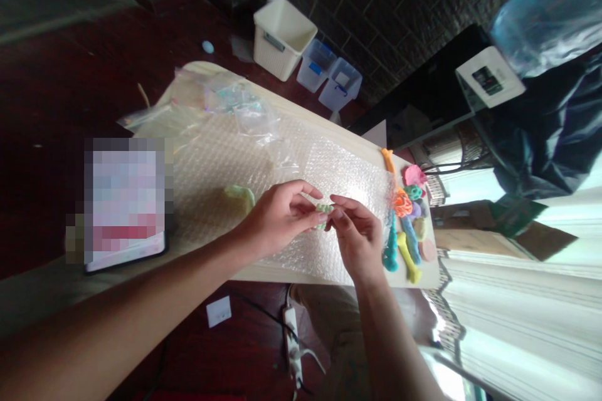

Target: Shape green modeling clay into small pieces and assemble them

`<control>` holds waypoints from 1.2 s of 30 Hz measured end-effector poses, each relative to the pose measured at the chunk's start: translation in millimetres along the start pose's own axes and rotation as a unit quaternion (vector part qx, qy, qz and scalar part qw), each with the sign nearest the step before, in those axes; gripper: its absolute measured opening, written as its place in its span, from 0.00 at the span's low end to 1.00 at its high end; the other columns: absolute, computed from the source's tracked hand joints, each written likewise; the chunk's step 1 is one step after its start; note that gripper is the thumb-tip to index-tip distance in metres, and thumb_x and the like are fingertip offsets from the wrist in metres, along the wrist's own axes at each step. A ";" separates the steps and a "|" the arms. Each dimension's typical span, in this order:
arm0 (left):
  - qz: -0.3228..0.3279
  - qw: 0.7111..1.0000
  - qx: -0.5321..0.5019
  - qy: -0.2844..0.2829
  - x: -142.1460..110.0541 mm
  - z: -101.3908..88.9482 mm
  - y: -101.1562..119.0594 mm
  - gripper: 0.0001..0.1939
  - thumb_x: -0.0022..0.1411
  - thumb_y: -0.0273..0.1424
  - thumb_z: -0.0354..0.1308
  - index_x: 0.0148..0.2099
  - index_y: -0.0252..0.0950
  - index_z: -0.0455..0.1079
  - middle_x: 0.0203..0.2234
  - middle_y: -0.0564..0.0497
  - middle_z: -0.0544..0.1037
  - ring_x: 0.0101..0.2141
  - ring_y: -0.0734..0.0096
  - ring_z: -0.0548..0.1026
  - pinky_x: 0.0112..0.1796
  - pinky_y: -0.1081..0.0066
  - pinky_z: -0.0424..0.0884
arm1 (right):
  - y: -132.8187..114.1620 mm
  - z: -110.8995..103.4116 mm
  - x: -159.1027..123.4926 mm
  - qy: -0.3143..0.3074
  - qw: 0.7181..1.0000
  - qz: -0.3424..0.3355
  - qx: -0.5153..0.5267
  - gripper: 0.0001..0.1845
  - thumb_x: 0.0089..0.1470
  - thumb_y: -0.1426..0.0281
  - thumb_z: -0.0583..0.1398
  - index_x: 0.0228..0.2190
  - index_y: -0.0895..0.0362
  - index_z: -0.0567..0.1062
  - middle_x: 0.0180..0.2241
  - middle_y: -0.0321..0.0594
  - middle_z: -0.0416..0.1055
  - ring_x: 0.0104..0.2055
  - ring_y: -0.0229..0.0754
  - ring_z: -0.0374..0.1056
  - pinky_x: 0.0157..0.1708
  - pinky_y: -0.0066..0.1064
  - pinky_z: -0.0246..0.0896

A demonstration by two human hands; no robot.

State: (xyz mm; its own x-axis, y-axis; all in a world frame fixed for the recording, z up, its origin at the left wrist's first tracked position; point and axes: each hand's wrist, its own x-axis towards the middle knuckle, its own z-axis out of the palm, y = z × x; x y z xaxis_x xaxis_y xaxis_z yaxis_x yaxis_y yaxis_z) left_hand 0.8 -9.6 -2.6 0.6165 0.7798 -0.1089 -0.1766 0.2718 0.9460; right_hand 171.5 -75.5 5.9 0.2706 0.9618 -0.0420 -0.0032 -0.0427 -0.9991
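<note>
Between the fingertips of both hands is a small pale green ridged piece (323, 208) that looks like modelling clay. My left hand (277, 216) pinches it from the left, thumb below and index finger above. My right hand (356, 235) closes on its right end with thumb and fingers. Both hands are above a sheet of bubble wrap (320, 169) on the table. Behind my left wrist lies a curved, pale green strip (241, 194), partly hidden by the hand.
Colourful soft clay-like pieces (404, 219) crowd the table's right end. Clear plastic bags (254, 116) lie at the far left, and a tablet with a blurred screen (126, 200) stands at the left edge. Storage bins (282, 37) stand on the floor behind; a power strip (291, 344) lies below.
</note>
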 end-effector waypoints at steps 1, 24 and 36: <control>0.004 1.000 0.009 -0.002 -0.3 -0.3 0.1 0.17 0.61 0.34 0.67 0.50 0.35 0.70 0.33 0.47 0.83 0.34 0.66 0.83 0.34 0.70 0.77 | 0.4 0.2 -0.1 0.001 1.000 0.006 0.002 0.11 0.54 0.65 0.70 0.41 0.50 0.83 0.27 0.35 0.76 0.29 0.39 0.69 0.31 0.34 0.66; 0.159 0.831 0.532 -0.038 -1.3 -32.4 9.2 0.06 0.63 0.28 0.56 0.37 0.35 0.75 0.33 0.46 0.79 0.37 0.62 0.76 0.42 0.63 0.70 | 12.1 -26.6 4.7 -0.057 0.968 0.067 -0.234 0.16 0.56 0.58 0.67 0.36 0.59 0.83 0.20 0.35 0.73 0.20 0.34 0.63 0.19 0.27 0.54; 0.164 0.831 0.531 -0.032 -6.8 -37.1 12.1 0.04 0.65 0.30 0.59 0.41 0.36 0.73 0.35 0.47 0.79 0.37 0.62 0.77 0.40 0.63 0.68 | -5.7 -6.1 -3.1 -0.027 0.968 -0.026 -0.247 0.14 0.59 0.61 0.66 0.45 0.53 0.83 0.36 0.43 0.81 0.32 0.40 0.74 0.29 0.32 0.68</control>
State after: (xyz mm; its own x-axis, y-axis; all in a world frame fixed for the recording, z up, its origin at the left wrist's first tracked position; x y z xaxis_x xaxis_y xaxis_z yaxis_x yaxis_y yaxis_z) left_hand -34.0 9.4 -1.8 0.7145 0.6725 0.1930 0.4117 -0.6271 0.6612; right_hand 176.6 -79.8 11.9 0.2078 0.9782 -0.0055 0.4736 -0.1055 -0.8744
